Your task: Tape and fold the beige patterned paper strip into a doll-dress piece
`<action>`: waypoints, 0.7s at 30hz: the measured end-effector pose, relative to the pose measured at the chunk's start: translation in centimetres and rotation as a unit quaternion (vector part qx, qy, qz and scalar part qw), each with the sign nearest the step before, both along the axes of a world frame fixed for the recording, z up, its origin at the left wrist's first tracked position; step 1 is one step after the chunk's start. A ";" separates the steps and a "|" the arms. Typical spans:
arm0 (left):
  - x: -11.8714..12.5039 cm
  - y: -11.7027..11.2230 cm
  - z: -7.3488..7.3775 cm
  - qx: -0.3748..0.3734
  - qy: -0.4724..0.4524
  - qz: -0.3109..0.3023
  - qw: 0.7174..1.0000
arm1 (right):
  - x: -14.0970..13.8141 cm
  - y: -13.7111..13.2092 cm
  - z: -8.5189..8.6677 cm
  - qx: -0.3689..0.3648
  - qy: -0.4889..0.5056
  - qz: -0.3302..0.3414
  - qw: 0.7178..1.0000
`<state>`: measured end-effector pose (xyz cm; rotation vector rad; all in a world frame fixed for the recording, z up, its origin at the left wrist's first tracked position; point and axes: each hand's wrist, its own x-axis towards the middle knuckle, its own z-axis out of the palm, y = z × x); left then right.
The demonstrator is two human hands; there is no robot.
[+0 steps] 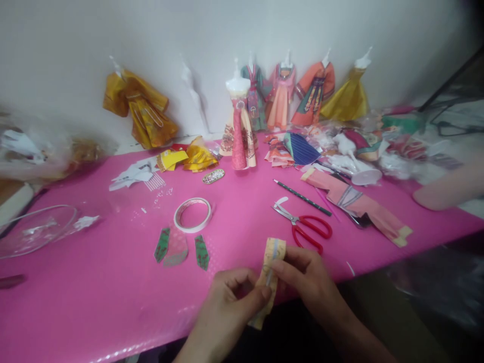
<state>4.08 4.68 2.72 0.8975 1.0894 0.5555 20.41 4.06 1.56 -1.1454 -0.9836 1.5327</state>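
Note:
Between both hands, near the front edge of the pink table, is a narrow cream fabric strip (275,250) with a pale bluish band along its length. My left hand (232,302) pinches its lower part between thumb and fingers. Higher up, my right hand (306,275) grips the strip's right side, thumb lying over the band. Just beyond my right hand lie red-handled scissors (297,219) with the blades parted. To the left, a roll of white tape (192,215) lies flat, with green patterned fabric pieces (202,252) and a small pinkish piece (176,246) below it.
Several dressed doll forms lean on the wall, and one in a red and cream dress (239,131) stands on the pink table (94,282). A dark pencil (302,196) and pink garment (351,201) lie right. Plastic-wrapped pieces (351,156) crowd the back right; white paper scraps (134,174) lie left.

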 end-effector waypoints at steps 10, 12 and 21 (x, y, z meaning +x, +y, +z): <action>-1.6 0.5 -0.3 0.077 0.060 -0.057 0.994 | 1.5 1.0 -0.3 0.014 -0.083 -0.092 0.992; -1.9 0.6 -0.6 0.095 0.093 -0.047 0.990 | 2.1 1.2 -0.7 0.034 -0.106 -0.108 0.988; -3.0 2.4 -2.1 0.331 0.332 0.010 0.883 | 3.5 2.0 -3.1 0.113 -0.340 -0.147 0.922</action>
